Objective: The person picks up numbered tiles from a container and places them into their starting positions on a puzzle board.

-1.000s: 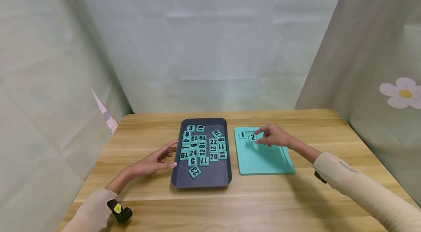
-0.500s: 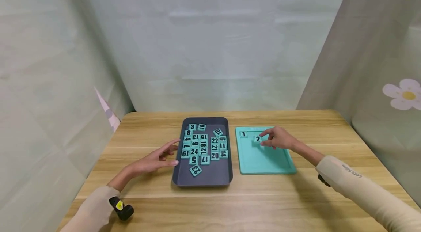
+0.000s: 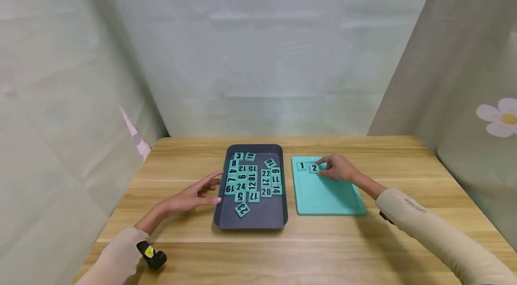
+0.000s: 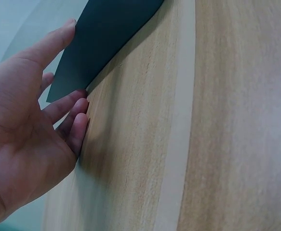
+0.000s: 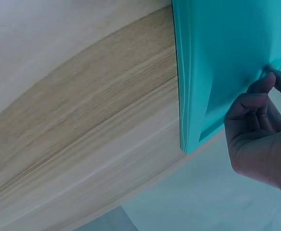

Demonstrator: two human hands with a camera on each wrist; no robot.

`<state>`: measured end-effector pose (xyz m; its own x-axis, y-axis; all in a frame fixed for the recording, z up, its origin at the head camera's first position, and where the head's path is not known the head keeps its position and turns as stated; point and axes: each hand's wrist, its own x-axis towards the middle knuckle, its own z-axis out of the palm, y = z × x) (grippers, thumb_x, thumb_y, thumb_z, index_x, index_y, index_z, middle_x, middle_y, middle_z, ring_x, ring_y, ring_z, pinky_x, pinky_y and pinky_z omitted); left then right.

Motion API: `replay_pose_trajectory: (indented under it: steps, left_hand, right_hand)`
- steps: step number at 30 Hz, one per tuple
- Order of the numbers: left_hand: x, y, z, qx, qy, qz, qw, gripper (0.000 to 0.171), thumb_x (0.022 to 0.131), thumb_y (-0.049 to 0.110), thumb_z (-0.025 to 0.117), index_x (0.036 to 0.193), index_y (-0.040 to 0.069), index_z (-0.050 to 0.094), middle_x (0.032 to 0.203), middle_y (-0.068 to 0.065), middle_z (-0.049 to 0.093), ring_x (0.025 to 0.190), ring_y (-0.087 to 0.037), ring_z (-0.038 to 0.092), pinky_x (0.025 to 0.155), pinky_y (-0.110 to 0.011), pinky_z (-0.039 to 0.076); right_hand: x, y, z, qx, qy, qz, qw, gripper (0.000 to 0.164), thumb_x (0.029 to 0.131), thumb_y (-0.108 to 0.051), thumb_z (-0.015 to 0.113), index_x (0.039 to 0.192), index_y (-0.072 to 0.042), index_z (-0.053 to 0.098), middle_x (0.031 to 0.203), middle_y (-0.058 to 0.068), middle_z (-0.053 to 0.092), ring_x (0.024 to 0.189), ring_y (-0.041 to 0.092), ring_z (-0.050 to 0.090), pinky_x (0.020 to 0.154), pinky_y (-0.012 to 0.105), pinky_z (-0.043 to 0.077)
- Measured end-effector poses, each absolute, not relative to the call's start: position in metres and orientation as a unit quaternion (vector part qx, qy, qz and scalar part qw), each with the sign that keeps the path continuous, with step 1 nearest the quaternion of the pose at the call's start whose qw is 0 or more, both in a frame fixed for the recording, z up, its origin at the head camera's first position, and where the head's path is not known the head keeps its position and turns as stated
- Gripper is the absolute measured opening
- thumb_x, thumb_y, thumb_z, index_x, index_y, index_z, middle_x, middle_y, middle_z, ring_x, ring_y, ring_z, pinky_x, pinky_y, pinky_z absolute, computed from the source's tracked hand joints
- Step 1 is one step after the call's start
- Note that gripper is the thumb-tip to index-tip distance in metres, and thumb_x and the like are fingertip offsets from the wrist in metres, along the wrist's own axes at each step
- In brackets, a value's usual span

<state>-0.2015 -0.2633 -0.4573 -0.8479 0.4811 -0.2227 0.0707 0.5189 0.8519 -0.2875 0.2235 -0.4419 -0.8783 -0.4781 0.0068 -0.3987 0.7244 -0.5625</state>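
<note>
My right hand (image 3: 339, 169) pinches the edge of a turquoise tile numbered 2 (image 3: 313, 168) between thumb and fingers, over the upper left of a turquoise square frame board (image 3: 329, 199). Just left of it in the board's corner lies the tile numbered 1 (image 3: 301, 166). The right wrist view shows my curled fingers low over the board, but the tile there is mostly hidden. My left hand (image 3: 191, 196) has its fingers loosely spread at the left rim of a dark grey tray (image 3: 264, 220). Several numbered tiles (image 3: 241, 186) lie in the tray, turned various ways.
The tray and board stand side by side on a wood-grain table (image 3: 258, 258), a narrow strip of table between them. Pale cloth (image 3: 266, 51) hangs behind the table and at both sides.
My right hand moved the 2 tile slightly right of the 1 tile, then back left, close beside it. My left hand stays at the tray's rim. The head view shifted slightly.
</note>
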Motion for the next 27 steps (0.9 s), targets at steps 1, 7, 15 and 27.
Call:
replay_pose_trajectory:
  steps: [1, 7, 15, 27]
  left_hand:
    - [-0.2015, -0.2630, -0.4578, 0.163, 0.843, 0.462, 0.223, 0.079, 0.101, 0.030, 0.065, 0.164, 0.031, 0.017, 0.164, -0.020, 0.034, 0.143, -0.043, 0.036, 0.114, -0.060, 0.033]
    - [-0.2015, -0.2627, -0.4575, 0.160, 0.846, 0.459, 0.220, 0.079, 0.101, 0.032, 0.065, 0.164, 0.033, 0.017, 0.164, -0.019, 0.034, 0.142, -0.040, 0.037, 0.112, -0.055, 0.034]
    - [-0.2014, -0.2649, -0.4553, 0.164, 0.843, 0.461, 0.222, 0.079, 0.101, 0.032, 0.065, 0.164, 0.033, 0.016, 0.165, -0.018, 0.033, 0.144, -0.041, 0.035, 0.114, -0.059, 0.032]
    - [-0.2022, -0.2640, -0.4577, 0.161, 0.838, 0.470, 0.228, 0.078, 0.102, 0.029, 0.064, 0.164, 0.034, 0.017, 0.165, -0.019, 0.032, 0.145, -0.043, 0.033, 0.116, -0.064, 0.029]
  right_hand:
    - [-0.2883, 0.2229, -0.4428, -0.235, 0.926, -0.286, 0.071, 0.035, 0.092, -0.013, 0.075, 0.122, 0.005, 0.070, 0.057, 0.002, 0.059, 0.046, 0.009, 0.049, 0.058, 0.027, 0.043]
    - [-0.2908, 0.2203, -0.4441, -0.233, 0.925, -0.292, 0.070, 0.034, 0.092, -0.012, 0.076, 0.121, 0.004, 0.070, 0.060, 0.005, 0.062, 0.047, 0.009, 0.050, 0.057, 0.027, 0.043]
    - [-0.2928, 0.2190, -0.4472, -0.202, 0.935, -0.286, 0.054, 0.035, 0.089, -0.017, 0.079, 0.116, 0.005, 0.072, 0.062, 0.004, 0.066, 0.047, 0.009, 0.052, 0.054, 0.026, 0.042]
    - [-0.2926, 0.2132, -0.4463, -0.181, 0.940, -0.282, 0.064, 0.032, 0.091, -0.019, 0.077, 0.111, 0.005, 0.072, 0.084, 0.014, 0.076, 0.053, 0.010, 0.059, 0.053, 0.027, 0.046]
